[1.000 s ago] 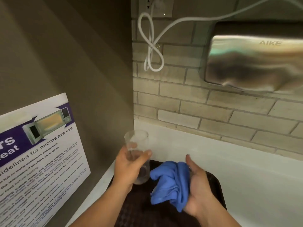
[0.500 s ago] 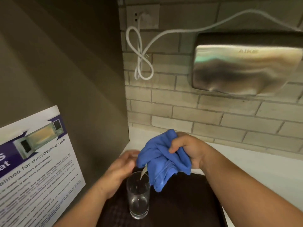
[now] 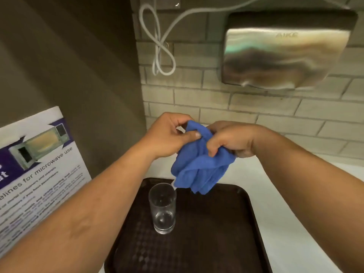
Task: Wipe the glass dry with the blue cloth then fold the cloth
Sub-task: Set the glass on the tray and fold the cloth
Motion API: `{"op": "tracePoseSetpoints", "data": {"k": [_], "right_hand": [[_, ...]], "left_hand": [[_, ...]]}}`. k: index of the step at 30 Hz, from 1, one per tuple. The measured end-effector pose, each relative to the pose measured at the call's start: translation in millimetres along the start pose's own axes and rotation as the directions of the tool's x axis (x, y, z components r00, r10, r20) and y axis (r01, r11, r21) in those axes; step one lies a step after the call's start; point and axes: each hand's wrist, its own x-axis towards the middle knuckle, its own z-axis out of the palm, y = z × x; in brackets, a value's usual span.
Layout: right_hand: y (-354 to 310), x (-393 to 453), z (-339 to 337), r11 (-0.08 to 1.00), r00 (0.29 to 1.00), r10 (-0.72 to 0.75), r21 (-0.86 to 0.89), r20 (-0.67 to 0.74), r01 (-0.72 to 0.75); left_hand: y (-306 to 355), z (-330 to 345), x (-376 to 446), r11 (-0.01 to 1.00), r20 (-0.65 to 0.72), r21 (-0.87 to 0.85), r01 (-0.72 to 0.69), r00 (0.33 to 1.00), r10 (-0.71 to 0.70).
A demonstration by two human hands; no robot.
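Glass [image 3: 162, 207] stands upright and free of both hands on the dark brown tray [image 3: 226, 223], near its far left part, on the white counter [image 3: 295, 223]. Above it, the blue cloth [image 3: 201, 166] hangs bunched in the air, its lowest folds just over the rim. Left hand [image 3: 169, 134] pinches an upper edge between thumb and fingers; right hand [image 3: 230, 138] is closed around the bunch beside it. With the glass set down, wiping looks finished and folding is in hand. Next, the hands need to find two corners, draw apart to spread the cloth flat, then bring edges together, keeping the hanging end clear of the glass.
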Motion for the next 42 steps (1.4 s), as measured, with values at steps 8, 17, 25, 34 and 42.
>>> {"op": "tracePoseSetpoints", "data": {"k": [8,17,25,34,42], "right_hand": [[69,-91,-47,0.970,0.955,0.046,-0.213,-0.294,-0.113],[147,-121,-81,0.931,0.908,0.126,-0.269,-0.400,-0.248],[241,-163,-30,0.718,0.968,0.233,-0.655,-0.093,-0.235],[334,-119,23,0.852,0.973,0.004,-0.509,-0.230,-0.124],[364,-106,29,0.752,0.965,0.179,-0.606,-0.190,-0.258]], "left_hand": [[17,76,9,0.990,0.290,-0.086,0.115,0.953,-0.085],[16,173,18,0.990,0.368,0.062,0.127,0.919,-0.141],[-10,242,-65,0.905,0.754,0.417,-0.087,0.589,-0.291],[-46,326,-85,0.572,0.549,0.784,-0.240,0.698,-0.460],[-75,351,-62,0.545,0.619,0.768,-0.338,0.611,-0.493]]}}
